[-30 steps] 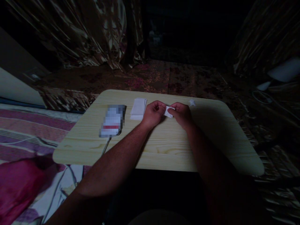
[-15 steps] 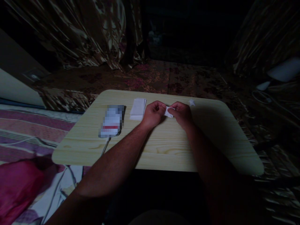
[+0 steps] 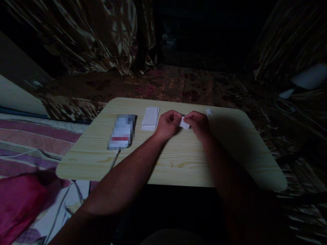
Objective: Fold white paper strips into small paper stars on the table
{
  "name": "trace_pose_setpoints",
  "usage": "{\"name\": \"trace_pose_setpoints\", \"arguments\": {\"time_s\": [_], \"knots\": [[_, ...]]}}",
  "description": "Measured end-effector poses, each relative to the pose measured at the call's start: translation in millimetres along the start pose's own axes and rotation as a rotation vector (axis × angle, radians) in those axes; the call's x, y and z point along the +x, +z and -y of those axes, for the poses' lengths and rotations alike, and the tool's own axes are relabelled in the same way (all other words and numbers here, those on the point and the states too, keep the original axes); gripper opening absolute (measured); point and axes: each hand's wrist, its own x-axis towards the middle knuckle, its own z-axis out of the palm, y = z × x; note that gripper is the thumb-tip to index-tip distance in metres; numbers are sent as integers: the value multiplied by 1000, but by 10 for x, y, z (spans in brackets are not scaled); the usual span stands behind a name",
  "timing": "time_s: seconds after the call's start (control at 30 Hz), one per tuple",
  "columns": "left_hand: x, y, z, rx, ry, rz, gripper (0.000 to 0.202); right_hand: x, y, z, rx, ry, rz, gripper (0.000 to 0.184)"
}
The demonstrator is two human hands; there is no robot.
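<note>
A small folded piece of white paper [image 3: 184, 124] is held just above the wooden table between both hands. My left hand [image 3: 168, 124] pinches its left side, thumb and fingers closed. My right hand [image 3: 198, 123] grips the upper right edge between thumb and forefinger. Part of the paper is hidden behind the fingers. Just left of my left hand lies a stack of white paper sheets [image 3: 150, 118]. Beyond my right hand, near the far edge, rests a small folded white paper piece [image 3: 209, 111].
The light wooden table [image 3: 178, 170] has rounded corners. On its left side lies a blurred-out device [image 3: 121, 132] with a cable [image 3: 115, 160] running off the front edge. A striped bed [image 3: 30, 136] with a red cloth [image 3: 20, 204] is at left; a white lamp [image 3: 309, 76] stands at right.
My right thumb and fingers have shifted slightly up along the paper, so a little more of its lower right corner shows. Everything else stays in place.
</note>
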Motion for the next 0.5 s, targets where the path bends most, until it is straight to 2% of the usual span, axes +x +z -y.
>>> {"name": "trace_pose_setpoints", "arguments": {"time_s": [0.13, 0.37, 0.5], "knots": [[6, -5, 10, -10, -20, 2, 24, 2, 5, 4, -21, 6, -13, 13], [-1, 7, 3, -125, -75, 44, 18, -38, -31, 144, -78, 14, 18, 11], [-6, 15, -18, -103, -103, 31, 19, -38, -33, 148, -90, 17, 25, 11]]}}
